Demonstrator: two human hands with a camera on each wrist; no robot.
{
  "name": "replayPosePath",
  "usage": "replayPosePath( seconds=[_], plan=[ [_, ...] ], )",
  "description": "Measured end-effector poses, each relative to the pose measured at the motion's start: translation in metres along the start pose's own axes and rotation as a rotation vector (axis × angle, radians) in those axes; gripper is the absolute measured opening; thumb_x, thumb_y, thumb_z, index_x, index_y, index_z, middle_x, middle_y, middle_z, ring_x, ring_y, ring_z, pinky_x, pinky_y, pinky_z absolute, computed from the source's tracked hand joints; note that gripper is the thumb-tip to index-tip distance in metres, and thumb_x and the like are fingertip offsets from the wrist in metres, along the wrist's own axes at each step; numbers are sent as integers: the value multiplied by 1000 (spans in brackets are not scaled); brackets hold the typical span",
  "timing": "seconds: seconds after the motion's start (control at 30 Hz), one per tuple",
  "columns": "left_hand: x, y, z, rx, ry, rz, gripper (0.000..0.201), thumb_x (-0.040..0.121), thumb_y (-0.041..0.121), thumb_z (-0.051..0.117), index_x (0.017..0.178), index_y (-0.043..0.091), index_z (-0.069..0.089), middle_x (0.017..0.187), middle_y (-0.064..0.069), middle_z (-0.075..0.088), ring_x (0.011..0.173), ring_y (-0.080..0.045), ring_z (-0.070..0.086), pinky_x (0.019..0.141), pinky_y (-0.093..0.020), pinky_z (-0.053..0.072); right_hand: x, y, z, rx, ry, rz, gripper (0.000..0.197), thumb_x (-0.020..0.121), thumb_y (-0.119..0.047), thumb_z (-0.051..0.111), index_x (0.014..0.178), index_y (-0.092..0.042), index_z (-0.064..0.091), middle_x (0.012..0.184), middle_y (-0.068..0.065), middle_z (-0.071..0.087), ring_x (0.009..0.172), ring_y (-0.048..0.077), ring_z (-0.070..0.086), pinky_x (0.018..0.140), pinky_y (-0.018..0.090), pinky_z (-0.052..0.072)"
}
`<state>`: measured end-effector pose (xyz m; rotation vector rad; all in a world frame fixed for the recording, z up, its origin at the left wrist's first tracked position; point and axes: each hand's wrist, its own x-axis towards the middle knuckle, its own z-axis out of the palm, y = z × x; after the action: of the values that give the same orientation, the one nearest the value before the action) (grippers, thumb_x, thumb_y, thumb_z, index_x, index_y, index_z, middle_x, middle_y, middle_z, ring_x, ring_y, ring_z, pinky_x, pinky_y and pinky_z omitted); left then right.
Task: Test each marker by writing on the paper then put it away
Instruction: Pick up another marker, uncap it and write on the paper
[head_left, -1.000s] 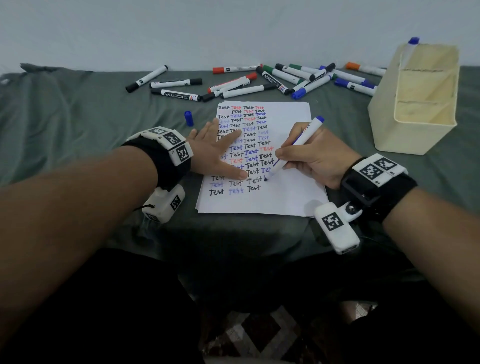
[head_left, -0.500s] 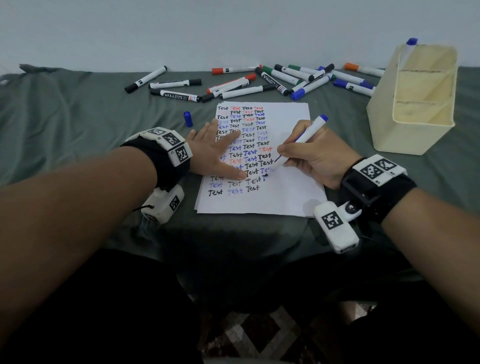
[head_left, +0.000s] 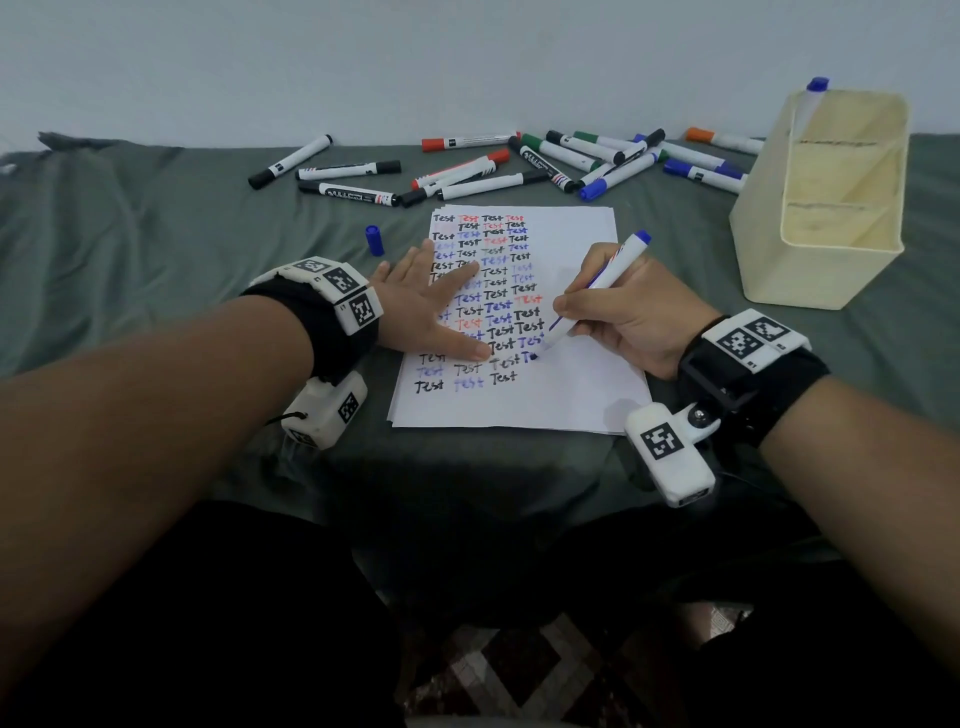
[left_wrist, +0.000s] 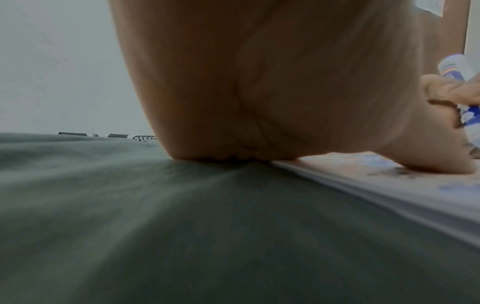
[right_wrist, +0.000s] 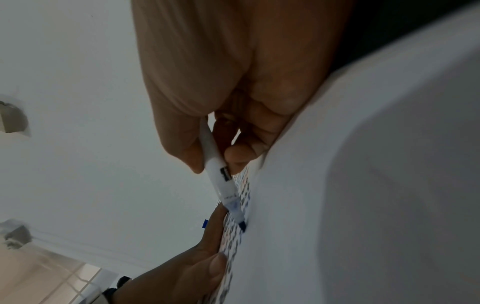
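A white sheet of paper (head_left: 571, 395) covered with rows of the word "Test" lies on the grey-green cloth. My right hand (head_left: 623, 317) grips an uncapped blue marker (head_left: 608, 280), its tip touching the paper beside the last row's writing. The same marker (right_wrist: 221, 176) shows in the right wrist view, tip on the sheet. My left hand (head_left: 431, 306) lies flat with spread fingers on the paper's left side, holding it down. The marker's blue cap (head_left: 374, 240) stands on the cloth left of the paper.
Several capped markers (head_left: 467, 176) in black, red, green, blue and orange lie scattered behind the paper. A cream plastic organiser box (head_left: 821, 260) stands at the right with one blue-capped marker (head_left: 810, 98) upright in its back corner.
The marker tip has dropped from one row to the row below and begun a new blue word there. My left hand has stayed put.
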<state>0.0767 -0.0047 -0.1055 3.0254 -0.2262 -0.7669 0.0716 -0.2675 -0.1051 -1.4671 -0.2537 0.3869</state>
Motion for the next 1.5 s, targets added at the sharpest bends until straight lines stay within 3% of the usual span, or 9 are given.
replayPosePath(
  seconds=[0.4, 0.77, 1.27, 1.4, 1.5],
  plan=[
    [1, -2, 1, 3, 10, 2, 134, 37, 111, 28, 146, 52, -21, 160, -9, -32, 149, -27, -26, 120, -53, -10, 0, -1, -1, 36, 34, 11, 32, 85, 17, 65, 71, -7, 52, 64, 8, 63, 59, 16, 66, 54, 22, 51],
    [-2, 1, -1, -1, 0, 3, 136, 35, 111, 28, 148, 51, -21, 160, -9, -32, 149, -28, -26, 120, -54, -9, 1, -1, -1, 86, 100, -17, 35, 86, 21, 61, 69, -7, 49, 64, 11, 56, 58, 18, 57, 52, 23, 46],
    [-3, 0, -3, -8, -3, 5, 137, 35, 111, 29, 148, 51, -20, 160, -7, -32, 149, -27, -25, 120, -53, -9, 4, 4, -5, 63, 55, -17, 33, 84, 20, 64, 70, -8, 53, 62, 8, 61, 56, 17, 62, 53, 24, 49],
    [-5, 2, -4, -35, -3, 12, 136, 38, 109, 35, 150, 50, -18, 160, -6, -33, 149, -28, -25, 120, -52, -9, 7, 5, -9, 129, 100, -1, 36, 84, 16, 66, 66, -13, 56, 66, 9, 59, 62, 21, 56, 54, 25, 47],
    [-13, 9, -7, -43, 48, 54, 127, 50, 99, 42, 154, 46, -9, 160, -4, -32, 149, -29, -24, 120, -55, -7, 6, 4, -13, 259, 120, 17, 31, 89, 8, 67, 68, -14, 59, 74, 11, 66, 69, 22, 62, 56, 23, 51]
  ],
)
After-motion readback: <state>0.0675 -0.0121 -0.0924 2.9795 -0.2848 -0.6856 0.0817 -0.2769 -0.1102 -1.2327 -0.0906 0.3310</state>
